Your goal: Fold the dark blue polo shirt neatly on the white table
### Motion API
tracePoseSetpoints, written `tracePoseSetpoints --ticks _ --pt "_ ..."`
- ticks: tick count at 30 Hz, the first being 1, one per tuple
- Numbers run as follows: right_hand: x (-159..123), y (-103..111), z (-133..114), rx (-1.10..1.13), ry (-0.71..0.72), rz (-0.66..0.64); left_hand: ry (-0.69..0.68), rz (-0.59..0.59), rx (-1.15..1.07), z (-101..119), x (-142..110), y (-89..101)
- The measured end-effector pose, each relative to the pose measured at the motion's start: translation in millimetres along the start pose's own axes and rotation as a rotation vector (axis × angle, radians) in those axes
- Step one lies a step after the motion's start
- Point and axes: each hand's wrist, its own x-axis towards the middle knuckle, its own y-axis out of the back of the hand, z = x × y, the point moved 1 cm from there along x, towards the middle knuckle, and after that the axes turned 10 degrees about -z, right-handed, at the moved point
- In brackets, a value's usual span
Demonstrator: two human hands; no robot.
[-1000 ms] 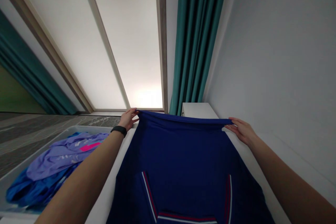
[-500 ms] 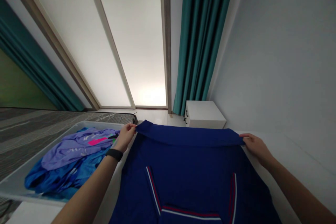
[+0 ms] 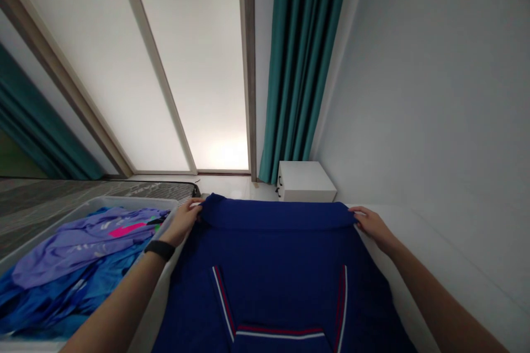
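Observation:
A dark blue garment (image 3: 281,253) with white and red stripe trim is spread out before me, its far edge folded over into a straight band. My left hand (image 3: 184,222) pinches the left end of that band; a black band circles the wrist. At the opposite end, my right hand (image 3: 373,227) grips the fabric between thumb and fingers. The cloth is stretched between both hands. Its near part runs out of the bottom of the view.
Left of me stands a clear plastic bin (image 3: 136,202) holding purple and blue clothes (image 3: 91,237). A white cabinet (image 3: 308,179) sits beyond the garment, near a teal curtain (image 3: 304,66). A pale wall (image 3: 434,94) rises on the right, and frosted sliding doors (image 3: 199,66) stand behind.
The view has shifted, so the bin and room appear further left or lower. Both hands keep hold of the garment's far edge, and my right hand appears closer to the left one.

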Motion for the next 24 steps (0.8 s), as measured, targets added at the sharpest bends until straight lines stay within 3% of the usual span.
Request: tracePoseSetpoints --ticks 3,7,11,15,20,24 --pt "5.4 2.3 -11.0 0.164 0.015 -0.003 0.015 -0.134 -0.240 21.5 16.3 -5.1" --pt "15.4 3.2 -19.7 0.440 0.061 0.061 -0.049 -0.145 -0.325 48.0 42.9 -9.9" --pt "20.7 2.8 -21.2 0.523 0.037 0.096 -0.151 -0.133 -0.358 60.6 63.5 -13.1" --pt "20.4 3.9 -17.3 0.539 0.033 0.137 -0.217 -0.042 -0.346 50.7 72.4 -15.8" --pt "14.1 5.7 -11.1 0.504 0.017 0.104 -0.193 0.053 -0.367 22.3 70.9 -19.4" --pt "7.9 4.8 -5.0 0.466 0.022 0.101 -0.174 0.100 -0.390 16.0 67.4 -19.4"
